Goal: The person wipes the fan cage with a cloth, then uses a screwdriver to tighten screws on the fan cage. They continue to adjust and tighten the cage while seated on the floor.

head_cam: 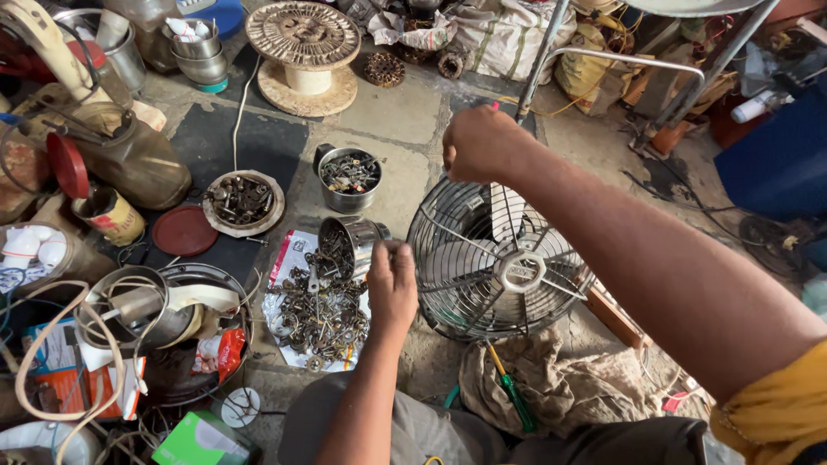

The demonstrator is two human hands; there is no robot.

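Observation:
A round metal fan (519,271) with a wire guard stands on the floor in front of me. My right hand (482,142) is closed over the top rim of the guard; something small and red shows at its knuckles. My left hand (392,288) holds a steel cup (349,245) tipped on its side at the fan's left edge. Small screws, washers and rings (319,314) lie spilled in a heap below the cup's mouth on a printed paper sheet (289,254).
A second steel cup of hardware (349,176) and a dish of bolts (243,200) stand behind the heap, beside a red lid (183,231). A green screwdriver (512,392) lies on a rag (568,387). A wooden spool (303,52), pots and a metal frame (603,60) crowd the floor.

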